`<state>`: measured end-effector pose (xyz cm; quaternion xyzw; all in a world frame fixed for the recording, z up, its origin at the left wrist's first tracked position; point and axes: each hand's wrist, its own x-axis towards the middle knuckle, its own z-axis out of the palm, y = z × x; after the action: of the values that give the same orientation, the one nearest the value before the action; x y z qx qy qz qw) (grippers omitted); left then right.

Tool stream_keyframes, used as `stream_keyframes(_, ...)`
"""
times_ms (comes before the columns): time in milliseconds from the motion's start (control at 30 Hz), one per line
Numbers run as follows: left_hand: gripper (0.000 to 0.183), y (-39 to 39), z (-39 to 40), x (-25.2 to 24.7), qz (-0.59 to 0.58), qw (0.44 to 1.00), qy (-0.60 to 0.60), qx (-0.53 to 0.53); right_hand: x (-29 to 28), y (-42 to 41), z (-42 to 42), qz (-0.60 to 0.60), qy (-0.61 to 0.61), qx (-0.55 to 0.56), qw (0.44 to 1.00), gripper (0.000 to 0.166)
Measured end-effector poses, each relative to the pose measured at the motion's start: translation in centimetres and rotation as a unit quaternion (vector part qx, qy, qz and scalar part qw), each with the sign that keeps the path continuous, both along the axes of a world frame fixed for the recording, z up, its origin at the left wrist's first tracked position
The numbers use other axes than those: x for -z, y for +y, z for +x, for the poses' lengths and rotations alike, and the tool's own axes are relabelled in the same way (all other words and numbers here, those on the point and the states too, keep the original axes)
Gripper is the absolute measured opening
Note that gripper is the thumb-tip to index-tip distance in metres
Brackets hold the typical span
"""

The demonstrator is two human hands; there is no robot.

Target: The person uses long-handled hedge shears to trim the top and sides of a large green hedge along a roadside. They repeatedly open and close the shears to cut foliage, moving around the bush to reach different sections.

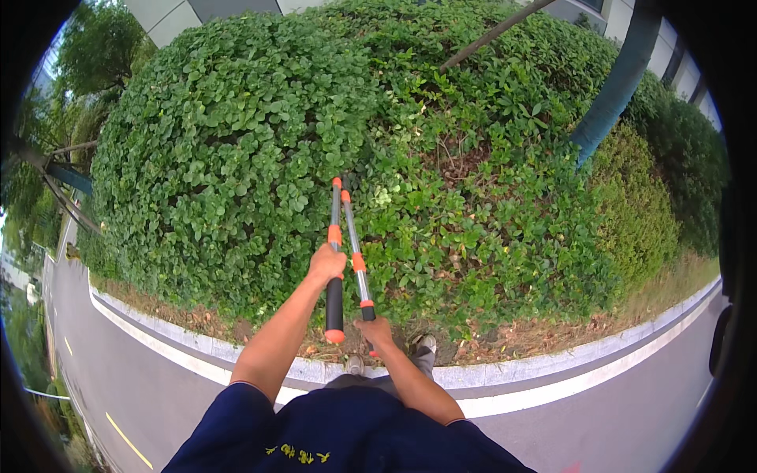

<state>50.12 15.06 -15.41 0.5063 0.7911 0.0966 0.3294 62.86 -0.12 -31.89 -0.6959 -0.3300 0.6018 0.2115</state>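
Observation:
Long-handled hedge shears (351, 227) with grey telescopic tubes, orange collars and black grips point away from me into a leafy green hedge (236, 165). My left hand (327, 262) is closed round one handle, above its black grip. Lower down, my right hand (376, 331) holds the black grip of the other handle. The two handles lie close together, nearly side by side. The blades are mostly hidden among the leaves where the taller, dense foliage on the left meets lower foliage on the right, so I cannot tell how far apart they are.
A tree trunk wrapped in blue-green (615, 88) leans at the upper right, and a bare wooden pole (494, 35) slants into the hedge. My shoes stand by a pale stone kerb (514, 371), with the grey road (177, 402) behind. A building wall (162, 20) rises beyond the hedge.

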Motion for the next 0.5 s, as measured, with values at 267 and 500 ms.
stream_keyframes(267,0.021,-14.3,-5.2,1.4,-0.104,0.941,-0.321,0.042,0.6,-19.6,7.1,0.073,-0.228,0.006,0.971,0.031)
stream_keyframes(500,0.021,-19.9,-11.3,4.4,-0.224,0.894,-0.383,0.066,-5.3,-30.9,4.9,-0.123,-0.336,-0.012,0.934,0.054)
